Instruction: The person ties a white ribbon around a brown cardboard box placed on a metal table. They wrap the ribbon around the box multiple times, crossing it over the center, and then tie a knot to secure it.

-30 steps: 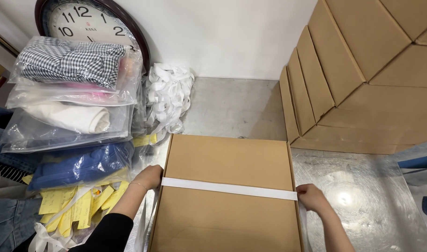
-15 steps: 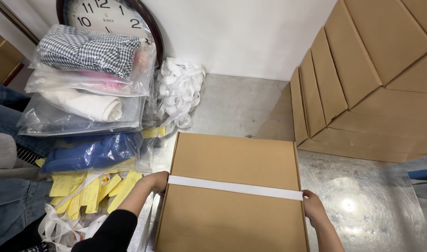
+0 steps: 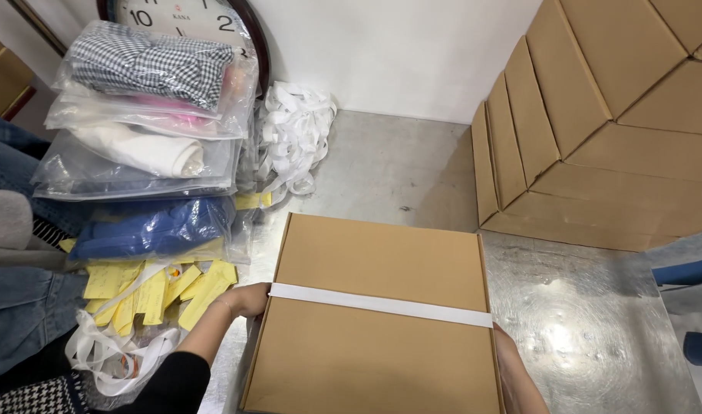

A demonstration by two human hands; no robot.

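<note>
A flat brown cardboard box (image 3: 374, 322) lies on the metal table (image 3: 581, 314) in front of me. A white strap (image 3: 382, 304) runs straight across its lid from left to right. My left hand (image 3: 247, 299) presses the strap's left end against the box's left side. My right hand (image 3: 512, 364) sits at the box's right side where the strap's other end comes down; its fingers are mostly hidden behind the box edge.
Clear bags of folded clothes (image 3: 148, 115) are stacked at the left, with a wall clock (image 3: 186, 19) behind them. Yellow tags (image 3: 151, 287) and a heap of white straps (image 3: 293, 138) lie nearby. Flat cardboard boxes (image 3: 596, 130) lean at the right.
The view has shifted left and slightly down. My right hand has slid lower along the box's right side. My left hand stays at the strap's left end.
</note>
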